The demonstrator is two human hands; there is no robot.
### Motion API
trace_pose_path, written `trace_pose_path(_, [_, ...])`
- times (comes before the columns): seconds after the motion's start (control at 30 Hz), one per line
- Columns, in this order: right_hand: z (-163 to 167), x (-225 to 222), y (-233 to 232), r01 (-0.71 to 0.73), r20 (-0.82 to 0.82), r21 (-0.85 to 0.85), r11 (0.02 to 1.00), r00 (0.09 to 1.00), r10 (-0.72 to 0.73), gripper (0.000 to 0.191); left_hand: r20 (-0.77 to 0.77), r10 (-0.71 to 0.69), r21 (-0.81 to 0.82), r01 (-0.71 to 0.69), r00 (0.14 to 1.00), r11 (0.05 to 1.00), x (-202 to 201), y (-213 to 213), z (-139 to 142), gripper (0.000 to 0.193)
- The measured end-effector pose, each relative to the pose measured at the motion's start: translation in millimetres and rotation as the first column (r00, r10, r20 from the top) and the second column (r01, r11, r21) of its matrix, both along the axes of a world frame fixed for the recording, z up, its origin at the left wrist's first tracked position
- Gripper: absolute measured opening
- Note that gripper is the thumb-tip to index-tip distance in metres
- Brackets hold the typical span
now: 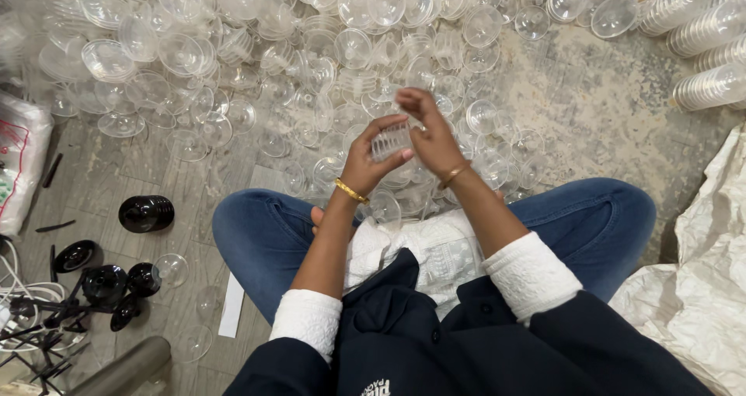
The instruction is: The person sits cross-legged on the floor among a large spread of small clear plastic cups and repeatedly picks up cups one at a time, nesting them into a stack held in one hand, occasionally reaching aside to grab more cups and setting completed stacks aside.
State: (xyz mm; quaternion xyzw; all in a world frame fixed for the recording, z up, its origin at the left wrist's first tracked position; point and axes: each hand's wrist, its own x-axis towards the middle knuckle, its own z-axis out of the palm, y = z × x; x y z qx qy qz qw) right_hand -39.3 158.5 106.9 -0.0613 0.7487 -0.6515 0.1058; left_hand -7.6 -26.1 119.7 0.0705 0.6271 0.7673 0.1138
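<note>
I sit cross-legged on the floor in blue jeans. My left hand (371, 157) and my right hand (430, 132) are raised together in front of me, both closed around a short stack of clear plastic cups (391, 141) held sideways between them. Each wrist carries a gold bangle. Right beyond my hands a large heap of loose clear plastic cups (295, 62) covers the floor.
Long nested stacks of clear cups (711, 46) lie at the far right. Black plastic cups (146, 213) and black sprue pieces (85, 287) sit at the left, with a printed white bag (19, 159) further left. A white sack (711, 264) lies at my right.
</note>
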Motion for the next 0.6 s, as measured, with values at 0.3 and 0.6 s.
trace_pose_path(0.3, [-2.1,11.6,134.2,0.2,-0.07,0.911,0.362,0.937,-0.343,0.031,-0.011,0.069,0.023,-0.068,0.998,0.997,-5.7,-3.5,-8.6,0.041])
trace_pose_path(0.6, [46.5,42.6,27.0,0.151,-0.167,0.176,0.973,0.978,-0.122,0.032,0.377,-0.081,0.265,-0.023,0.923,0.964,-1.7,-2.1,3.4,0.044])
